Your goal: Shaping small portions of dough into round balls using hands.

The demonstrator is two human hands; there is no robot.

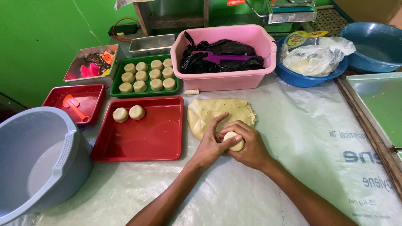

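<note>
My right hand point(251, 147) cups a small pale dough ball point(233, 138) on the plastic-covered table, and my left hand point(212, 141) presses its thumb and fingers against the ball from the left. Just behind both hands lies a flattened sheet of yellowish dough point(222, 111). To the left, a red tray point(155, 134) holds two shaped dough rounds point(129, 113) in its far left corner. A green tray point(117, 90) further back carries several more rounds.
A pink tub point(228, 79) with black plastic and a purple tool stands behind the dough. A blue bowl point(303, 79) with a plastic bag sits at right, a grey bucket point(37, 159) at left, and a small red tray point(90, 98) with an orange scoop.
</note>
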